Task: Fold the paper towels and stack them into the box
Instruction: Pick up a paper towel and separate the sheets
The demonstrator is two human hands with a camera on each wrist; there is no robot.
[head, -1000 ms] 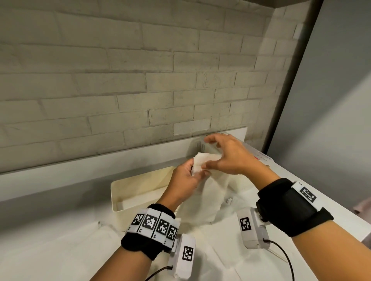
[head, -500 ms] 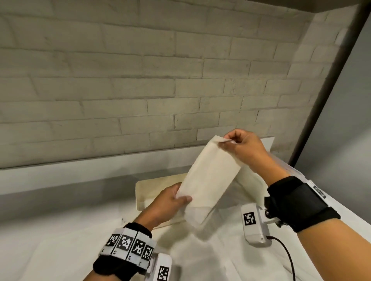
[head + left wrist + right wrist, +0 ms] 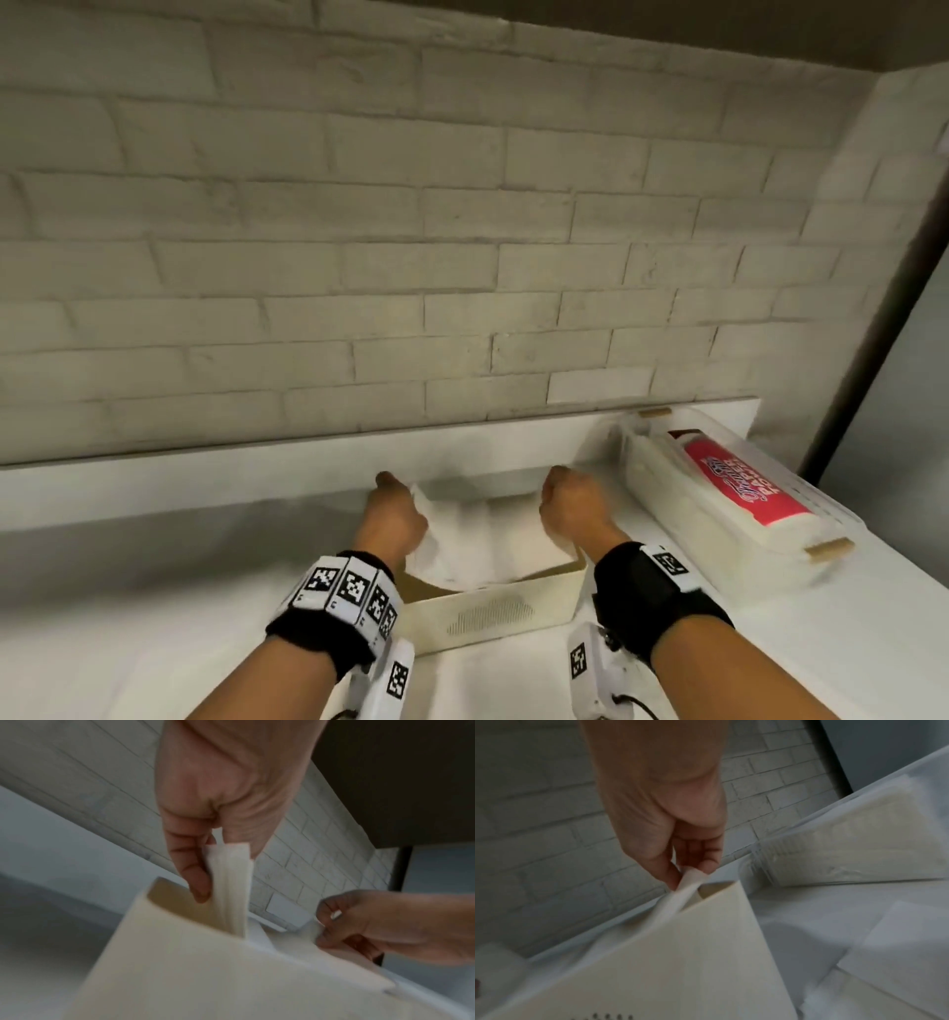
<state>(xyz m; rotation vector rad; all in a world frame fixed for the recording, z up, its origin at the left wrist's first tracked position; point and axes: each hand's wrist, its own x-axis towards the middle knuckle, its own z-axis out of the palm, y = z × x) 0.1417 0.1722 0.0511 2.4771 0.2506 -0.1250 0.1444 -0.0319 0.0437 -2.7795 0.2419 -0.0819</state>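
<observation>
Folded paper towel (image 3: 475, 534), soft and white, sags into the open cream box (image 3: 493, 606), its long axis running left to right between both hands. Left hand (image 3: 393, 516) pinches one end, right hand (image 3: 575, 506) the other. The left wrist view alone shows layered edges (image 3: 231, 882) clamped between thumb and fingers; the right wrist view shows a corner (image 3: 690, 880) nipped by the fingertips. On the white worktop (image 3: 154, 591), a clear rectangular container (image 3: 719, 503) with a pink label lies right of the box.

Black wristbands (image 3: 662, 596) carry white square-coded tags (image 3: 352, 588) and cameras (image 3: 590, 668).
</observation>
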